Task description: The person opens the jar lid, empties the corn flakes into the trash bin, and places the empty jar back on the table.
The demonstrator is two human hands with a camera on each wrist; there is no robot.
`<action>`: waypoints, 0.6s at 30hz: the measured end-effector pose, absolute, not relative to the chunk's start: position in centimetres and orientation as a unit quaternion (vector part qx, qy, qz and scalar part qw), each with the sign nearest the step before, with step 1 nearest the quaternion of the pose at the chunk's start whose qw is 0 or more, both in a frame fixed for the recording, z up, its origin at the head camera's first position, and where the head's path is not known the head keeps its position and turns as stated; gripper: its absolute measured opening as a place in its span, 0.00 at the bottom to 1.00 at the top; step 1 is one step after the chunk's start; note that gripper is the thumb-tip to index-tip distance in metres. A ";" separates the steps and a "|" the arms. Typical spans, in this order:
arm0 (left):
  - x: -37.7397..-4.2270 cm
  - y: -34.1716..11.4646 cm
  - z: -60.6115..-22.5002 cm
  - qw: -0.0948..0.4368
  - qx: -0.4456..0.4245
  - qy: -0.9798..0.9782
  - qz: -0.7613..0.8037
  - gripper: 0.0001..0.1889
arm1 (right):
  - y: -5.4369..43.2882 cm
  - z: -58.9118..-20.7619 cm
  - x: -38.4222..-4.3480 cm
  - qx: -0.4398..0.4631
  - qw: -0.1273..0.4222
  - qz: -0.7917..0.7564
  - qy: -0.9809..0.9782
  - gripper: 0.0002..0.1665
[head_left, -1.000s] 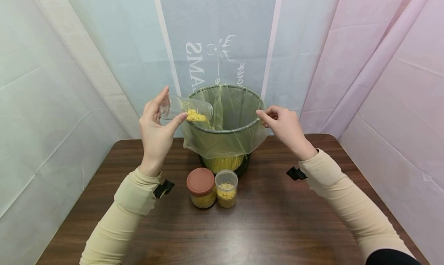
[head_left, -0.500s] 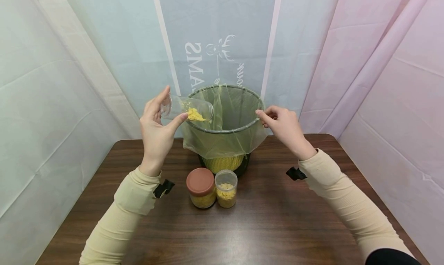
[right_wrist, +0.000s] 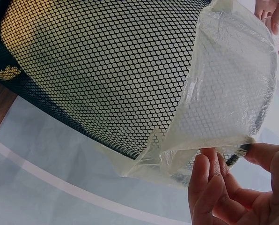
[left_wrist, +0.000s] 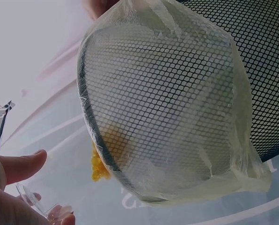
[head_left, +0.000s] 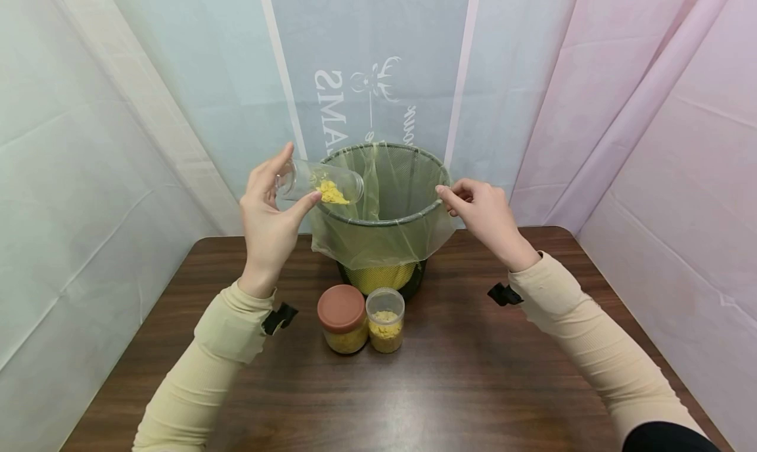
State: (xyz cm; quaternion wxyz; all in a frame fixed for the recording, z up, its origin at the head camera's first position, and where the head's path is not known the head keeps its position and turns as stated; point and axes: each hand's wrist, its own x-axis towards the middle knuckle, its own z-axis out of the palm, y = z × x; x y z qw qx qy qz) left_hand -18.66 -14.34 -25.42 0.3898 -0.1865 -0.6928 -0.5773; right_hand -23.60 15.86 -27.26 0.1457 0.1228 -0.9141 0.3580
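Observation:
My left hand (head_left: 266, 222) grips a clear plastic jar (head_left: 301, 179) between thumb and fingers, tipped on its side with the mouth over the left rim of a mesh trash can (head_left: 378, 278). Yellow crumbly bits (head_left: 332, 193) lie along the jar's lower side near its mouth. A thin yellowish trash bag (head_left: 384, 245) lines the can and is folded down over its rim. At the right rim my right hand (head_left: 481, 215) pinches the bag and rim between thumb and fingers, as the right wrist view shows. Through the mesh, yellow matter shows low in the can.
In front of the can, a jar with a reddish-brown lid (head_left: 342, 309) stands beside an uncovered clear jar (head_left: 386, 324) part-filled with yellow bits. All stand on a dark wooden table (head_left: 461, 373), with pale fabric walls (head_left: 225, 58) behind and at both sides.
The yellow bits at the jar's mouth have shifted and become slightly fewer. The left hand and jar have risen very slightly; the right hand keeps its place at the rim.

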 end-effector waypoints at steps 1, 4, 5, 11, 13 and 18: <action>-18.6 -14.3 -25.4 0.390 -0.187 -0.694 -0.576 0.36 | 15.8 -27.2 -23.6 0.122 0.146 0.358 -0.914 0.28; -18.7 -14.3 -25.3 0.391 -0.190 -0.696 -0.571 0.36 | 15.8 -27.2 -23.6 0.122 0.147 0.357 -0.915 0.29; -18.7 -14.3 -25.2 0.391 -0.192 -0.697 -0.570 0.36 | 15.8 -27.2 -23.6 0.122 0.147 0.356 -0.915 0.29; -18.8 -14.2 -25.0 0.385 -0.197 -0.700 -0.568 0.37 | 15.8 -27.2 -23.6 0.121 0.150 0.355 -0.915 0.29; -18.8 -14.2 -24.9 0.384 -0.200 -0.702 -0.566 0.36 | 15.8 -27.2 -23.5 0.120 0.151 0.355 -0.915 0.28; -18.8 -14.2 -24.8 0.383 -0.201 -0.707 -0.559 0.36 | 15.8 -27.2 -23.5 0.120 0.149 0.355 -0.915 0.30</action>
